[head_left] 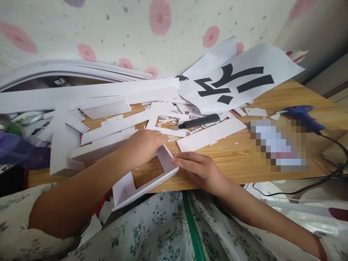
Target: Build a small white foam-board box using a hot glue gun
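Note:
A white foam-board letter frame [152,185], with raised side walls and an opening in its middle, lies tilted at the table's front edge. My left hand [144,145] reaches over its far side, fingers curled at the far corner and partly hidden. At the near right corner, the fingertips of my right hand [202,168] press against the wall, with the thumb mostly out of sight. Beyond both hands lies a black utility knife [199,121] on board scraps. A flat white strip [212,134] rests to the right of the frame.
White board pieces [106,108] and offcuts cover the wooden table's left and middle. A paper sheet [244,78] with black characters leans at the back. On the right are a blue glue gun [304,116] with its black cord [334,143] and a blurred-out item [280,145].

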`<state>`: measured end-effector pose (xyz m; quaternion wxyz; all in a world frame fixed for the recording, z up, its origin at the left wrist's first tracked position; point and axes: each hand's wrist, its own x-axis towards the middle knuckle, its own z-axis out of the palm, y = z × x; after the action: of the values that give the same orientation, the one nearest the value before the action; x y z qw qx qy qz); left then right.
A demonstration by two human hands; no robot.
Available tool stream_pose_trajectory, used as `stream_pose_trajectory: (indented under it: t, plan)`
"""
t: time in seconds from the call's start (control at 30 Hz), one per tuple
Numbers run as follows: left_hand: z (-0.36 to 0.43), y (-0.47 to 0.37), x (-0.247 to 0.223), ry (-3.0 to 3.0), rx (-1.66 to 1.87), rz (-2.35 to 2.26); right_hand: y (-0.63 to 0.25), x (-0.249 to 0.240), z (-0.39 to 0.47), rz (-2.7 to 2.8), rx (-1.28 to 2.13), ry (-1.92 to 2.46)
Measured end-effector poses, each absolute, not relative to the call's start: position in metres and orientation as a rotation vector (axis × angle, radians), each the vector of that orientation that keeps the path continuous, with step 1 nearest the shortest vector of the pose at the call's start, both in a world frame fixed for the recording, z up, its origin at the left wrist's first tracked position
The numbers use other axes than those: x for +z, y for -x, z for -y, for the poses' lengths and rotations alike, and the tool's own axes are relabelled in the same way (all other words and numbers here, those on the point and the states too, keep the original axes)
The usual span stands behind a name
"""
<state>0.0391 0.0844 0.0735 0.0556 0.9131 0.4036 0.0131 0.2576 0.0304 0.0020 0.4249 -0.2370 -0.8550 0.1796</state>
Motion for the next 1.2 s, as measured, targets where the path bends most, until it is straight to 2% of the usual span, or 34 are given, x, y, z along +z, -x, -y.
stream_pose_trajectory:
  t: [0.17, 0.33, 0.47, 0.57, 0.83, 1.2]
  plan:
    - [-0.085, -0.044, 0.075, -2.761, -0.017, -1.139, -0.259, 0.022, -0.038, 2.409, 0.581, 0.577]
    - [-0.08, -0.04, 0.072, -2.772, 0.194, -1.132, -0.259, 0.045, -0.048, 2.677, 0.54, 0.632]
    - [-0.053, -0.038, 0.083, -2.787, 0.379, -1.298, -0.257, 0.053, -0.057, 2.734, 0.614, 0.603]
    - [-0.02, -0.041, 0.088, -2.71, 0.279, -1.411, -0.257, 0.054, -0.062, 2.743, 0.623, 0.572]
    - [0.019, -0.045, 0.061, -2.659, 0.03, -1.384, -0.256, 0.056, -0.065, 2.804, 0.483, 0.535]
    - [0.021, -0.042, 0.062, -2.732, 0.199, -1.292, -0.263, 0.06, -0.039, 2.823, 0.223, 0.568]
